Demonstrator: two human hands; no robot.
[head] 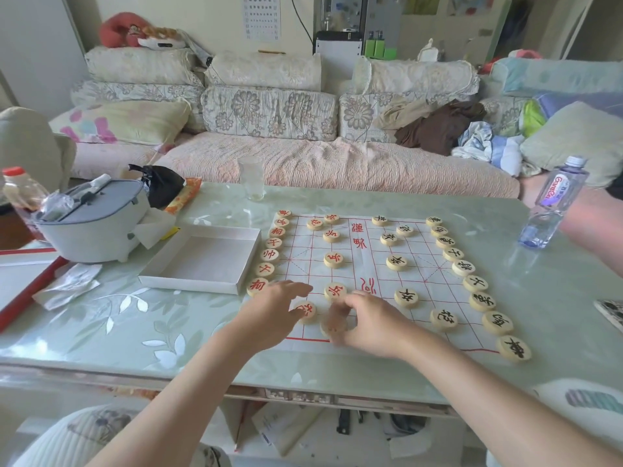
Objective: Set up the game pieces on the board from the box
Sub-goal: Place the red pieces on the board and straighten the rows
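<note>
Beyond the fingers, at the far side of the room, I see a flowered sofa [303, 163] heaped with cushions and clothes. Nearer, the pale green glass-topped bench [135, 318] carries everything else. On it the paper board [364, 251] with red lines lies flat, and both hands are over its near edge.

Left of the left fingers and a little farther off sits the open white box [202, 261], just beside the board. Farther left again stands a grey cooker [94, 224]. Far to the right of the right fingers a water bottle [553, 203] stands upright, with another person's arm [593, 224] next to it.

My left hand [269, 315] hovers with its fingers [296, 287] straight and spread apart, gripping nothing. A red-marked piece [306, 311] lies at its thumb side, and I cannot tell whether they touch. My right hand [374, 323] has its fingers [338, 311] curled down around a blurred piece [333, 326] at the board's near edge.

Red pieces [269, 255] line the board's left side beyond the left fingers, and black pieces [463, 267] line its right side. More of each stand on the grid ahead of both hands.
</note>
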